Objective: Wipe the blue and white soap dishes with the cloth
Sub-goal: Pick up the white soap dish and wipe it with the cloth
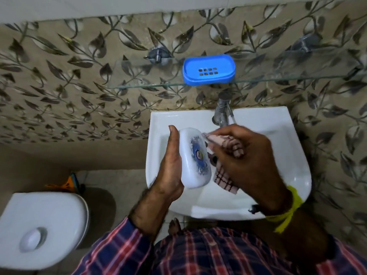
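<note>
Over the sink (pixel 294 120) the left hand (pixel 170 165) holds the white dish (pixel 195 157) on edge, thumb up along its far side and palm cupped behind it; the other fingers are hidden behind the dish, so I can only say they wrap round its back. The dish's printed face, white with a blue pattern, is turned toward the right hand (pixel 248 157).

The right hand grips the cloth (pixel 224 179), a pale checked rag with dark lines, bunched inside curled fingers. The upper bunch of cloth touches the dish's upper right edge, and a loose tail hangs down below the hand, just beside the dish's lower end. A yellow band (pixel 288 209) is tied round the right wrist.

The blue dish (pixel 208 69) sits on the glass shelf (pixel 139 76) fixed to the wall above the sink, well apart from both hands. Its slotted tray faces up, with two rows of small holes in the middle.

A metal tap (pixel 222 110) stands at the back of the sink, just past the right hand's knuckles. The wall behind carries leaf-patterned tiles (pixel 59 86). To the left, lower down, is a white toilet (pixel 39 229) with its lid closed. The person wears a red and blue plaid shirt (pixel 198 253).
</note>
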`<move>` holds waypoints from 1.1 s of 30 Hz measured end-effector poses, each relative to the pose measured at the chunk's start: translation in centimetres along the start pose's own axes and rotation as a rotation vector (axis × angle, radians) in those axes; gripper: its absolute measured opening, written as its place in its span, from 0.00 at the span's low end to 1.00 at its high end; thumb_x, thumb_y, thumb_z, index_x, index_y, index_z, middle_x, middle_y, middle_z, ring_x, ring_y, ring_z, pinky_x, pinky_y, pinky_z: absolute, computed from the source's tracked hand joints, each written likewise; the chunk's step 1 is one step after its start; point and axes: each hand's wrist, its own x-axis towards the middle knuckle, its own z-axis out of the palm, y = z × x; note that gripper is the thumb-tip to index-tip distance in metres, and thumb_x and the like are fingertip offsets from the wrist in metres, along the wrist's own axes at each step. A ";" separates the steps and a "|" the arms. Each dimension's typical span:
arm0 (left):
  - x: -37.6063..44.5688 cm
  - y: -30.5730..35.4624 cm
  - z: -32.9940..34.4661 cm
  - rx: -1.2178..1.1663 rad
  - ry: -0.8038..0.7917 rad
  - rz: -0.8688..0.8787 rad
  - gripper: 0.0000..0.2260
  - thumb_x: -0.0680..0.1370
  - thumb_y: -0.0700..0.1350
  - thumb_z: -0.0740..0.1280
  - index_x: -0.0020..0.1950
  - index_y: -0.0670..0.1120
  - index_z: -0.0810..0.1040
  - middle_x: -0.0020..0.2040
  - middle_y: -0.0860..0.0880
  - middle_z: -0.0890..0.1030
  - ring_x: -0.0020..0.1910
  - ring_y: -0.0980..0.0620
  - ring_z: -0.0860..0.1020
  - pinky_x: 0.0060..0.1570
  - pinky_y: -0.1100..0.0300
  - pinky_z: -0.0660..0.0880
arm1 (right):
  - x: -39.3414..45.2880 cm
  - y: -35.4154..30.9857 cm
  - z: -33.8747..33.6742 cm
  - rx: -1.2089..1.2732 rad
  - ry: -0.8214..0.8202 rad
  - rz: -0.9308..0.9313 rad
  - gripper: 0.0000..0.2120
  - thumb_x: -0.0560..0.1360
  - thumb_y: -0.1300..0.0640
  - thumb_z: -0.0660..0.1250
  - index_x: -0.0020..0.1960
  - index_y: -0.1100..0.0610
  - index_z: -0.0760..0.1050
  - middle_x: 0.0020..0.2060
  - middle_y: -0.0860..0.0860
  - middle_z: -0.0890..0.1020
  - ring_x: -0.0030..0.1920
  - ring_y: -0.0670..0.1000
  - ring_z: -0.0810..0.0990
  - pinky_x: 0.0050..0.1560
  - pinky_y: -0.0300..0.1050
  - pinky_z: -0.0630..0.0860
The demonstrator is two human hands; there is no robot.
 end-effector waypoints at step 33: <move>0.9 0.8 -0.5 0.080 0.058 0.342 0.21 0.86 0.58 0.51 0.66 0.49 0.76 0.42 0.48 0.82 0.40 0.53 0.83 0.39 0.58 0.81 | -1.7 -0.1 3.8 -0.087 -0.150 -0.158 0.13 0.67 0.70 0.71 0.48 0.57 0.83 0.46 0.50 0.83 0.51 0.52 0.82 0.52 0.50 0.79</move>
